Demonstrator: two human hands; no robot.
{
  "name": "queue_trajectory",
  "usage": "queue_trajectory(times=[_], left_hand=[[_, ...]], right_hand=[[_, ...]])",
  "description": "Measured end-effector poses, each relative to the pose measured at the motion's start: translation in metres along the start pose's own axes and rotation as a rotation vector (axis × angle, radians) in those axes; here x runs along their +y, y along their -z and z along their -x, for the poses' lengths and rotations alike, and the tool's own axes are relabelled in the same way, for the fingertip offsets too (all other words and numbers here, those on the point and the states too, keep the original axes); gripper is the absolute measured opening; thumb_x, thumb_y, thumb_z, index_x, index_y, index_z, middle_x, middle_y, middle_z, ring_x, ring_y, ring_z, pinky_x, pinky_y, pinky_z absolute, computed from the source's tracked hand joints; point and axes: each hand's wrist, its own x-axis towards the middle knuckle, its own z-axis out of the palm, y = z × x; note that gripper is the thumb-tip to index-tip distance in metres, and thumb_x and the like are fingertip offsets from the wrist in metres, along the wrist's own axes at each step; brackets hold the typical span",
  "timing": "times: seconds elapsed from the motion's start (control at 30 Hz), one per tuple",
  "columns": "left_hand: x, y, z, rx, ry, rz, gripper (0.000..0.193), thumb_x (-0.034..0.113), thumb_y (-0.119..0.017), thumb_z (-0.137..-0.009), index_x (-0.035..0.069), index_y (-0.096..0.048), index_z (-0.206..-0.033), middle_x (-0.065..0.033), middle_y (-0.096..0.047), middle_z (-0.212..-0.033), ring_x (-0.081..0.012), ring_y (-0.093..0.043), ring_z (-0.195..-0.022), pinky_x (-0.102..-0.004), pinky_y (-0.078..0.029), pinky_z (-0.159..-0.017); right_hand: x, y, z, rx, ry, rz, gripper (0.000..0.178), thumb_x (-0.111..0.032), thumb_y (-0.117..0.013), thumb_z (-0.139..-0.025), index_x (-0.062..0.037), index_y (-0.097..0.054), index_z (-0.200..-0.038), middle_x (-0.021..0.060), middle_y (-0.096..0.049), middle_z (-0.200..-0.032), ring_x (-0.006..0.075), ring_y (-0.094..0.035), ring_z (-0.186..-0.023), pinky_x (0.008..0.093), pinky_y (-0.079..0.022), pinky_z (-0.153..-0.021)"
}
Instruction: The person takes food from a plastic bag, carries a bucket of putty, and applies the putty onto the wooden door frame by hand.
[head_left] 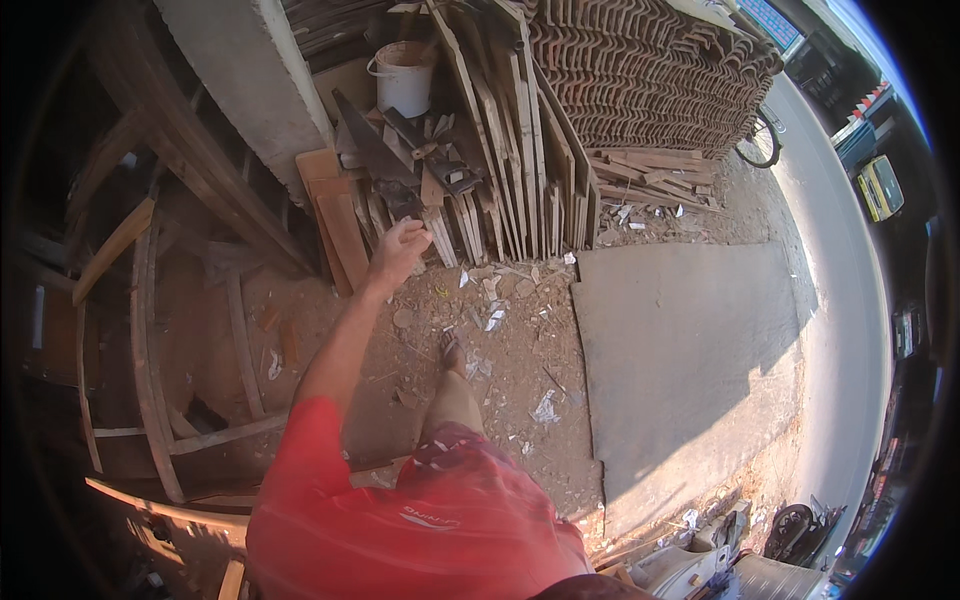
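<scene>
My left hand [402, 248] reaches forward with its fingers curled together, just below the dark handle [403, 198] of a hand saw. The saw's wide blade [368, 140] slants up and to the left from that handle. Whether my fingers touch the handle, or hold something small, I cannot make out. Beside the saw lie several dark tools [440, 160] on top of upright boards, and a white bucket [403, 80] stands behind them. My right hand is out of view.
Long boards [520, 150] lean upright ahead, beside stacked curved roof tiles [640, 80] and a low pile of planks [655, 180]. A wooden frame [145, 330] stands at left. A flat grey sheet [690, 350] covers ground at right, near the road [850, 350]. Scraps litter the dirt.
</scene>
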Motion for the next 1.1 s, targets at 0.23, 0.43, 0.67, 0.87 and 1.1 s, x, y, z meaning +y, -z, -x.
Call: queue_trajectory(times=[0.23,0.43,0.67,0.87,1.1], left_hand=[[0.026,0.104,-0.310,0.337,0.192,0.248,0.051,0.043,-0.072,-0.095,0.009,-0.060,-0.132,-0.0033,-0.058,-0.119,-0.0184,-0.057,-0.108,-0.0379,-0.052,-0.092],[0.006,0.141,-0.500,0.199,0.470,0.297,0.070,0.045,-0.061,-0.100,0.013,-0.039,-0.158,-0.0144,-0.034,-0.162,-0.0365,-0.043,-0.139,-0.0432,-0.059,-0.089],[-0.121,0.214,-0.603,-0.137,-0.103,-0.037,0.061,0.038,-0.058,-0.103,0.012,-0.041,-0.155,-0.0153,-0.038,-0.157,-0.0393,-0.053,-0.127,-0.0459,-0.061,-0.093],[-0.057,0.180,-0.565,0.122,0.265,0.509,0.056,0.031,-0.058,-0.103,0.003,-0.044,-0.150,-0.0196,-0.049,-0.147,-0.0404,-0.061,-0.117,-0.0457,-0.063,-0.092],[0.014,0.261,-0.459,0.197,-0.193,0.324,0.047,0.023,-0.056,-0.103,-0.009,-0.050,-0.135,-0.0225,-0.061,-0.127,-0.0362,-0.068,-0.104,-0.0422,-0.067,-0.085]], right_hand=[[-0.190,-0.087,0.014,-0.015,0.148,0.529,0.039,-0.028,-0.064,-0.092,0.0056,-0.072,-0.110,0.0173,-0.073,-0.084,0.0254,-0.074,-0.084,0.0389,-0.057,-0.074],[-0.347,-0.118,0.047,0.055,0.022,0.056,0.045,-0.026,-0.060,-0.102,0.0078,-0.060,-0.132,0.0176,-0.072,-0.108,0.0268,-0.074,-0.094,0.0375,-0.060,-0.077],[-0.398,-0.159,0.040,-0.104,0.067,0.310,0.049,-0.031,-0.064,-0.101,0.0065,-0.061,-0.133,0.0187,-0.074,-0.111,0.0241,-0.075,-0.097,0.0375,-0.060,-0.077],[-0.380,-0.157,0.034,-0.094,0.040,0.310,0.049,-0.030,-0.065,-0.100,0.0070,-0.061,-0.133,0.0194,-0.075,-0.106,0.0257,-0.075,-0.093,0.0385,-0.062,-0.079],[-0.321,-0.141,-0.035,-0.125,0.106,0.401,0.049,-0.029,-0.065,-0.092,0.0074,-0.069,-0.124,0.0259,-0.076,-0.106,0.0314,-0.076,-0.102,0.0421,-0.060,-0.085]])
